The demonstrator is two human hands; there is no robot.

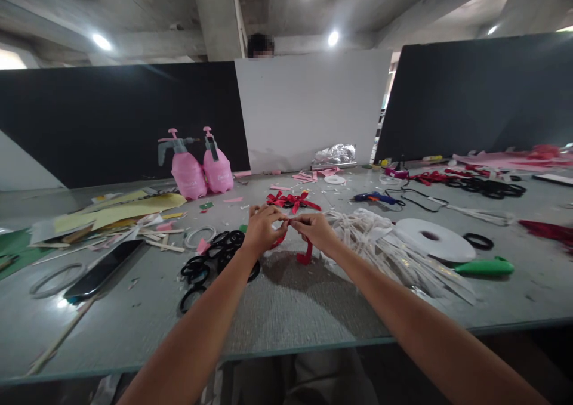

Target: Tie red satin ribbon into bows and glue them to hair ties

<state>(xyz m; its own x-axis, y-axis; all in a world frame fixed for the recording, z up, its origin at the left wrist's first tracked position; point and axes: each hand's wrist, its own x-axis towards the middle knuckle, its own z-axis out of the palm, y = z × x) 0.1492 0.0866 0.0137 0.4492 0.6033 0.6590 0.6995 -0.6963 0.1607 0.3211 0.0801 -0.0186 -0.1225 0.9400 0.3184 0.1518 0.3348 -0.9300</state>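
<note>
My left hand [265, 229] and my right hand [317, 231] meet above the table's middle, fingertips pinched close together. Between them is a red ribbon [305, 253], one end hanging below the right fingers and another part showing under the left. The spot where the fingertips meet is too small to make out. Just beyond the hands lie red ribbon bows [293, 201]. Beside my left wrist is a pile of black ring-shaped bands [219, 253]. A heap of white strips [371, 238] lies to the right of my right hand.
Two pink spray bottles [189, 175] stand at the back left. A phone [107, 269] and yellow sheets [120, 210] lie left. On the right are a blue glue gun [378, 198], a white ribbon roll [434, 240] and a green-handled tool [486, 266]. Upright panels [313, 113] close off the back; a person's head shows above.
</note>
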